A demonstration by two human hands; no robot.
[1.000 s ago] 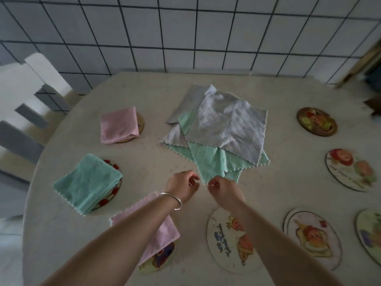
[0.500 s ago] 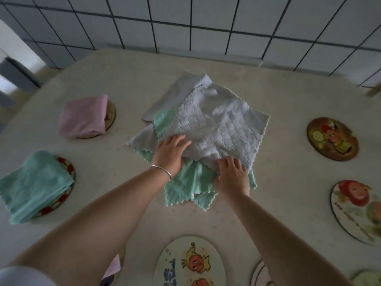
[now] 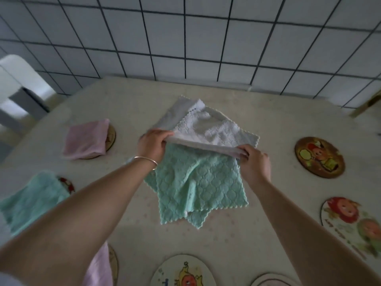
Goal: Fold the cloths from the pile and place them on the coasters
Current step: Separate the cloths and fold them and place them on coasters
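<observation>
- White cloth (image 3: 214,131) = top of the pile (image 3: 198,162), mid counter (image 3: 268,203), near the tiled wall (image 3: 185,38). Near edge is lifted and rolled back away from the person; far part lies on the pile.
- L hand (image 3: 153,146): fingers curled round the left end of that rolled edge, thumb on top. Bracelet (image 3: 144,161) on the wrist.
- R hand (image 3: 254,163): fingers pinch the right end of the same edge. Both hands hold cloth, neither is spread wide.
- Handling, my read: light, soft, floppy microfibre w/ quilted texture. No stiffness, so it sags between the hands; edge stays straight only under slight tension. Not slippery, not fragile.
- Texture prob. clings to the layer below, so the green cloth (image 3: 198,182) underneath may drag along. Watch for that when lifting.
- Where to hold: at the two corners or ends of one edge, as now; a mid-edge grip would let the corners droop and spoil the fold.
- Scalloped hem gives a clear line to match edge to edge.
- More cloth under the green: a 2nd green corner pokes out at the near side, a grey-white one at the far side. Exact count can't tell.
- Already done, by the look: pink folded cloth (image 3: 86,139) on a coaster far left, green folded cloth (image 3: 31,199) on a coaster left, another pink one (image 3: 99,267) at the bottom edge, partly hidden by the forearm.
- Bare coasters: picture coaster (image 3: 319,157) right, another (image 3: 350,223) nearer right, one (image 3: 183,271) at bottom centre.
</observation>
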